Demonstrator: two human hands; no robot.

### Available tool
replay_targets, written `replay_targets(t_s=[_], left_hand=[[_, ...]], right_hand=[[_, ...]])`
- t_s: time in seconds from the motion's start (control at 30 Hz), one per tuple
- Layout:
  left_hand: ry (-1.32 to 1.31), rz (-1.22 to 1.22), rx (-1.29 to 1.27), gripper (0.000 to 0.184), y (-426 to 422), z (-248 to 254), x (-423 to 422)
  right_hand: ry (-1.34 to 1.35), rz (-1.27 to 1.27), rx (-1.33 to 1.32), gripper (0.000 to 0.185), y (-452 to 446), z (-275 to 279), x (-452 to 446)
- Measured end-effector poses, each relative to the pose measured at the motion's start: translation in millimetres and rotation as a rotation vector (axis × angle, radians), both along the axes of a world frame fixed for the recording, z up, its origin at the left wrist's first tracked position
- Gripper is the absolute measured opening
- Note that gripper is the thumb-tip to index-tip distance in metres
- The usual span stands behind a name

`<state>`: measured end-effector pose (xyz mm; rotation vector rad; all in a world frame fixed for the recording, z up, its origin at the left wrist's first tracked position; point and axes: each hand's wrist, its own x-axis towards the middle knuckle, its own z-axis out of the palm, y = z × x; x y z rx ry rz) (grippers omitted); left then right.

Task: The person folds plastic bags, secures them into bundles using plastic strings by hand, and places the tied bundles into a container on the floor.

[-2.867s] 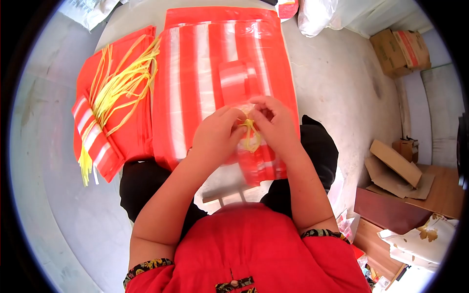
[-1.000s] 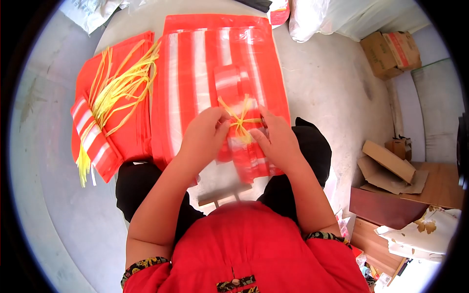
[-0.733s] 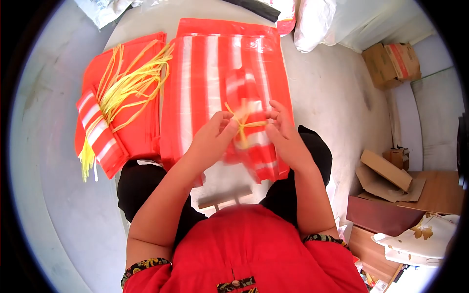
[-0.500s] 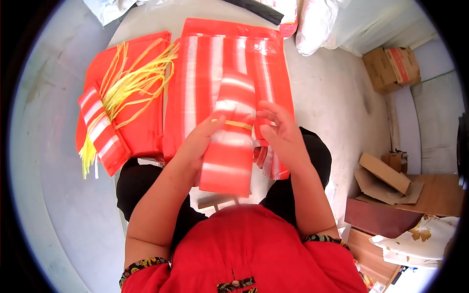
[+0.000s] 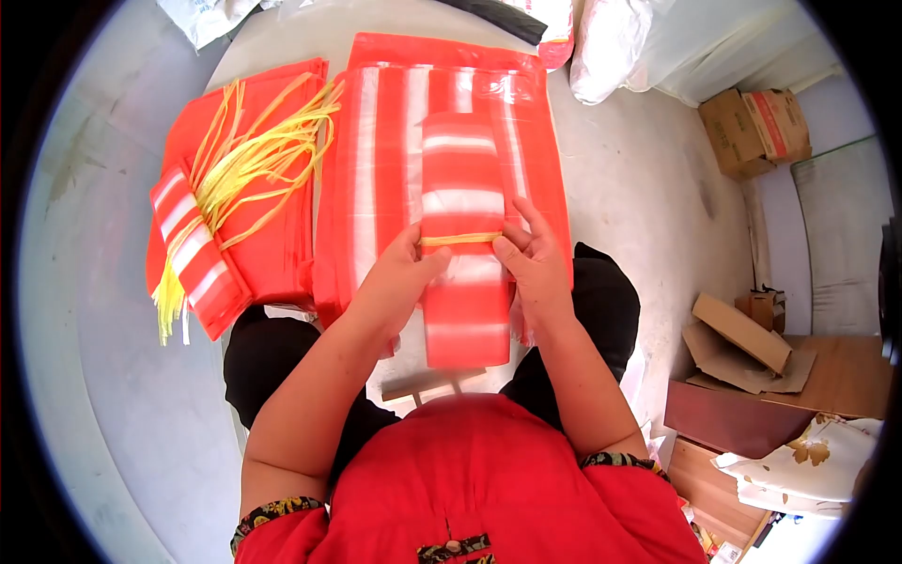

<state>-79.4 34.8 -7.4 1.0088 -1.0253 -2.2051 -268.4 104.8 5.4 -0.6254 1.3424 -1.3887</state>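
A folded bundle of red-and-white striped plastic bags (image 5: pixel 465 315) lies lengthwise in front of me, with a yellow tie (image 5: pixel 460 240) around its middle. My left hand (image 5: pixel 411 271) is closed on the bundle's left edge, thumb on top beside the tie. On the opposite edge, my right hand (image 5: pixel 537 263) pinches the bundle where the tie wraps round it; the fingertips underneath are hidden. Beneath the bundle is a flat stack of striped plastic bags (image 5: pixel 366 169).
Left of the stack, more red bags (image 5: pixel 272 254) carry loose yellow strips (image 5: pixel 254 160) and another striped bundle (image 5: pixel 199 252). A black strip (image 5: pixel 498 19) lies at the table's far edge. Cardboard boxes (image 5: pixel 752 132) stand at right, near a brown cabinet (image 5: pixel 733 418) with opened cardboard (image 5: pixel 742 352).
The bundle has straightened and shifted slightly right, now lying flatter. My right hand has closed from spread fingers onto its right edge, and my left hand has moved right with it.
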Motion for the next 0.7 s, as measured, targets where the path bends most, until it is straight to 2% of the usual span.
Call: replay_targets(t_s=[0.1, 0.27, 0.37, 0.5, 0.6, 0.7], left_hand=[[0.035, 0.041, -0.009, 0.057, -1, -5, -2], [-0.086, 0.077, -0.139, 0.068, 11, 10, -6], [-0.097, -0.061, 0.016, 0.074, 9, 29, 1], [-0.021, -0.034, 0.066, 0.071, 10, 20, 0], [-0.046, -0.041, 0.05, 0.069, 10, 20, 0], [-0.036, -0.032, 0.032, 0.068, 11, 14, -2]], right_hand=[[0.018, 0.125, 0.09, 0.08, 3, -6, 7], [-0.246, -0.06, -0.073, 0.081, 0, -12, 17], [-0.195, -0.061, -0.052, 0.081, 0, -4, 19], [-0.165, 0.038, 0.077, 0.076, -3, 2, 17], [-0.121, 0.093, 0.016, 0.074, -5, 0, 18], [-0.272, 0.041, -0.031, 0.071, -15, -8, 17]])
